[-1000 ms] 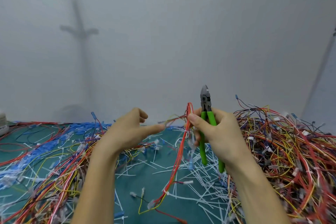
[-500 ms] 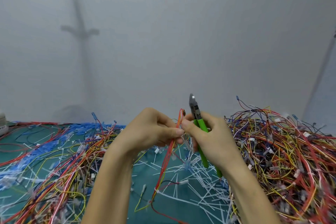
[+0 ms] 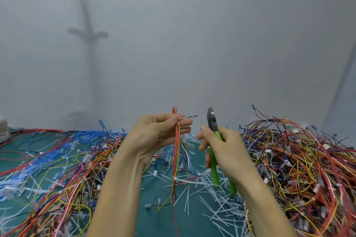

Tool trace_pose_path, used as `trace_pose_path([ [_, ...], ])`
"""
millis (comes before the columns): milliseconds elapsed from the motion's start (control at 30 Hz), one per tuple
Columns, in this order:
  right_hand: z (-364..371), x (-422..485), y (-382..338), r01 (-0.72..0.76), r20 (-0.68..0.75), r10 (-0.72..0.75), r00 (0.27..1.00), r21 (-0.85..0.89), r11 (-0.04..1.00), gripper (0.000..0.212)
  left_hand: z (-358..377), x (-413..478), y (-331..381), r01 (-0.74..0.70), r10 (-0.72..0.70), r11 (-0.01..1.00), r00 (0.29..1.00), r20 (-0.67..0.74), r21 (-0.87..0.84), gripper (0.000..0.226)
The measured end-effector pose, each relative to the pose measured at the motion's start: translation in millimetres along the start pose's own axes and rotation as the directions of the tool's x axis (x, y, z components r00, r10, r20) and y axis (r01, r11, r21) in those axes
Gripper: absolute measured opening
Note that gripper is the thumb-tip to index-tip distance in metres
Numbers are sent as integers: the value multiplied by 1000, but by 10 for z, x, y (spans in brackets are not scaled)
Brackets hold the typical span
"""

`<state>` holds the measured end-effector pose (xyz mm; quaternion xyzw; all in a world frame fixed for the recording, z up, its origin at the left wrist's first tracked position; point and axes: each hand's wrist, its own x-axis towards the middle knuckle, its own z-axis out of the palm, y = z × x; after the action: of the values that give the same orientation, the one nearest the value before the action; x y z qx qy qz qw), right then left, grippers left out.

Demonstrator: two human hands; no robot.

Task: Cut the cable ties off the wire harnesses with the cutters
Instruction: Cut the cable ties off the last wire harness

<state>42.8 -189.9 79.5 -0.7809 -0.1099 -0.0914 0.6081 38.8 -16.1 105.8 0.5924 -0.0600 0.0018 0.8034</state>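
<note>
My left hand (image 3: 154, 136) pinches a thin harness of red, orange and yellow wires (image 3: 175, 156) near its looped top, and the wires hang straight down to the green mat. A white cable tie (image 3: 185, 180) is wrapped round the harness lower down, its tail pointing right. My right hand (image 3: 225, 152) grips the green-handled cutters (image 3: 213, 140), jaws pointing up and closed, a short way right of the harness and not touching it.
A big tangle of red, yellow and blue harnesses (image 3: 300, 163) fills the right side. Another pile with blue connectors (image 3: 54, 163) covers the left. Cut white tie pieces (image 3: 217, 206) litter the green mat (image 3: 163, 221) between them. A white wall stands behind.
The harness passed from my right hand to my left hand, which now holds it alone. My right hand with the cutters moved apart to the right.
</note>
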Motion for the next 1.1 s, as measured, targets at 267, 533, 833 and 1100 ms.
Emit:
trace_pose_path([
  [267,-46,-58,-103,1,132,13,991,-108,994,53,12,26,-11,-47,38,987,997,-64,-156,23],
  [533,52,-122,-140,98,137,-55,989,-326,940,56,51,11,-22,-45,44,998,999,-26,-44,16],
  [833,87,-119,-169,115,92,-91,992,-310,944,57,87,10,-25,-48,48,999,999,-11,-14,18],
  [1100,100,-125,-185,112,87,-92,992,-276,954,57,96,-2,-18,-69,69,998,998,7,-2,18],
])
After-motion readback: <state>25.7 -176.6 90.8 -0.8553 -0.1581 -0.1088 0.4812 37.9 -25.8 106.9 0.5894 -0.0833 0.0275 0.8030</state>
